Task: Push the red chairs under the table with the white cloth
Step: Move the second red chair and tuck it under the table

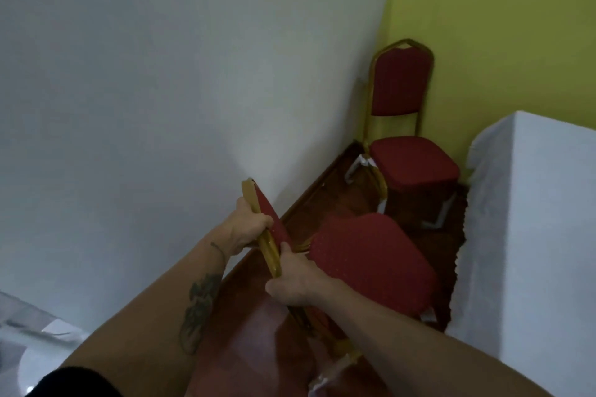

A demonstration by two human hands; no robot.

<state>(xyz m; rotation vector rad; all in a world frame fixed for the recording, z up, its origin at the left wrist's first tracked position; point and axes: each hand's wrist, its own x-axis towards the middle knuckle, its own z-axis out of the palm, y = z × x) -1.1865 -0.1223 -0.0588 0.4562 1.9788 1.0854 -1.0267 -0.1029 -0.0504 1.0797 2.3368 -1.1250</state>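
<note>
A red chair with a gold frame, the near red chair [371, 261], stands in front of me, its seat facing the table with the white cloth [529, 229] at the right. My left hand [250, 226] grips the gold edge of its backrest higher up. My right hand [296, 284] grips the same frame lower, near the seat. A second red chair, the far red chair [412, 164], stands in the corner beyond it, beside the table's far end, with its seat outside the cloth.
A white wall [161, 74] runs close along the left and a yellow-green wall [500, 26] closes the back. The floor [258, 332] is glossy reddish-brown, a narrow strip between wall and table. Something pale lies at the bottom left.
</note>
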